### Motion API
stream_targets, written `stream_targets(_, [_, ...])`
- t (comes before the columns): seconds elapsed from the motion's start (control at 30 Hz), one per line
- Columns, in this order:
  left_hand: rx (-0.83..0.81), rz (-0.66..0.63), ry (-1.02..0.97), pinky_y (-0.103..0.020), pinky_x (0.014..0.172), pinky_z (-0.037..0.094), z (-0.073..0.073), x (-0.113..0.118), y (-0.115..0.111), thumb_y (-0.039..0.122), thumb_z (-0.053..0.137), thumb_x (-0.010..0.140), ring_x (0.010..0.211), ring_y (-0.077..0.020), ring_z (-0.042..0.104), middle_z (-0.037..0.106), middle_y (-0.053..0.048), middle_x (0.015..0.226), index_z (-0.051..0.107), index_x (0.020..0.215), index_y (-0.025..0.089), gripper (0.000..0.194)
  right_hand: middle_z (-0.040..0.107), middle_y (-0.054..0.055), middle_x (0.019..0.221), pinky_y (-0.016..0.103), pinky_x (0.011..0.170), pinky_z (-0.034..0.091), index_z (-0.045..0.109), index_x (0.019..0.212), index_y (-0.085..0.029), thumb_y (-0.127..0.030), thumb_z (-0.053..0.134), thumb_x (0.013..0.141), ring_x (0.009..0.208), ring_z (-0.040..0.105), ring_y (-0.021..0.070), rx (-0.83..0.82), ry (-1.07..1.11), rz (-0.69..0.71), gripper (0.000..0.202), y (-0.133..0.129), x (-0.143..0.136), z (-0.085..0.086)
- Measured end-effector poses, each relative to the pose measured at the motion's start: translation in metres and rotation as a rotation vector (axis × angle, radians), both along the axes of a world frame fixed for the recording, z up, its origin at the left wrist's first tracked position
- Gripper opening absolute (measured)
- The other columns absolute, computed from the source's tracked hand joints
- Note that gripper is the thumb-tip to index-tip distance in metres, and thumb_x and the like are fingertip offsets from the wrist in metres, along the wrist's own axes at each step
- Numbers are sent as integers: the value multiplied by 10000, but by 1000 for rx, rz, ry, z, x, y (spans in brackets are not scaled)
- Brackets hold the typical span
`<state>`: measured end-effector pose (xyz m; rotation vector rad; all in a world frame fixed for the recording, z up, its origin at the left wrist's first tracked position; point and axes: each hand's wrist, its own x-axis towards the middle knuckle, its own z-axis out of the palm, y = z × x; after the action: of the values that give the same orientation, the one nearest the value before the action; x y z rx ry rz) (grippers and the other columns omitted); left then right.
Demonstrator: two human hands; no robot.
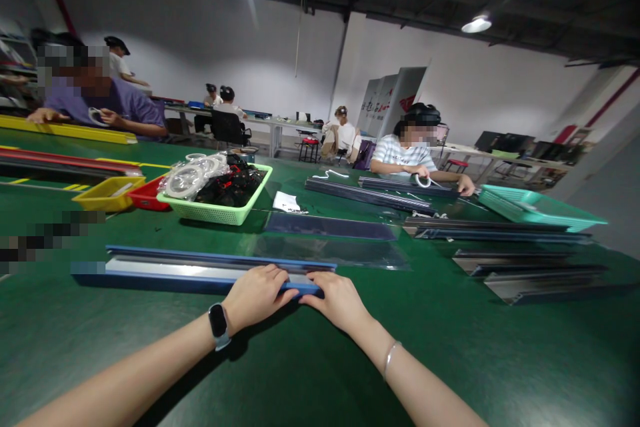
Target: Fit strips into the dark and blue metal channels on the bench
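A long blue U-shaped channel [160, 283] lies on the green table [400, 360], open side up. Inside it runs a pale, silvery strip [185, 268]. My left hand [257, 295] is closed over the channel near its right part, fingers reaching inside and thumb along the front wall. At the right end, my right hand [339, 297] grips the channel the same way, thumb in front and fingers over the top. The thumbs almost meet. Whatever lies under the fingers is hidden. Just behind the channel, clear plastic film [330, 252] and a dark flat sheet [330, 227] rest on the table.
A light green basket [215, 210] holds bagged white rings and black parts. Beside it stand red [149, 195] and yellow [110, 195] trays. Dark channels [545, 283] lie at right, near a turquoise basket [545, 210]. Co-workers sit across the table, one in purple [125, 107], another in stripes [395, 153].
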<state>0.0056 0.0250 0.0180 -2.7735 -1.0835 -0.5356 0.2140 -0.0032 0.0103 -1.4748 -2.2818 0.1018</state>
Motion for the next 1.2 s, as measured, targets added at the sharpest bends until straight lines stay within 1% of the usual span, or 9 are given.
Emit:
stream_targets(0.27, [-55, -47, -28, -308, 794, 456, 5, 1, -1, 408, 429, 886, 896, -195, 579, 625, -57, 905, 572, 969, 190, 273, 669, 66, 1029, 294, 890, 428, 617, 1055, -181, -510, 610, 756, 968, 610, 206, -4, -12, 6, 446, 0, 0, 3])
stream_targets(0.4, [-91, -56, -21, -303, 803, 454, 4, 0, 1, 440, 445, 877, 897, -193, 580, 634, -48, 891, 588, 949, 195, 293, 674, 63, 1015, 300, 881, 433, 617, 1057, -189, -514, 590, 772, 960, 614, 210, -12, -17, 14, 433, -1, -1, 5])
stream_targets(0.57, [-112, -42, -20, -305, 808, 453, 2, -1, 3, 496, 462, 853, 891, -194, 586, 644, -44, 878, 600, 955, 196, 346, 666, 70, 1041, 307, 882, 434, 612, 1077, -191, -493, 574, 793, 966, 614, 211, -19, -33, -14, 416, -2, -1, 3])
stream_targets(0.9, [-96, -26, -34, -300, 810, 453, 0, 1, 3, 453, 459, 866, 903, -197, 595, 651, -65, 908, 609, 966, 181, 327, 667, 68, 1043, 323, 884, 442, 613, 1068, -192, -504, 593, 774, 963, 615, 217, 11, -16, -23, 429, -2, -2, 0])
stream_targets(1.03, [-94, -10, -39, -301, 807, 455, -1, 2, 2, 450, 464, 860, 885, -200, 605, 654, -78, 889, 613, 952, 167, 333, 665, 72, 1047, 326, 883, 441, 614, 1065, -197, -504, 593, 774, 965, 615, 221, 3, -11, -22, 424, -2, -2, 0])
stream_targets(1.2, [-92, -7, -11, -311, 760, 467, 2, 4, 1, 439, 449, 861, 839, -212, 613, 650, -88, 847, 610, 936, 154, 335, 668, 62, 1043, 321, 882, 441, 615, 1062, -202, -490, 608, 768, 957, 618, 218, -4, -10, -26, 411, -2, -2, 0])
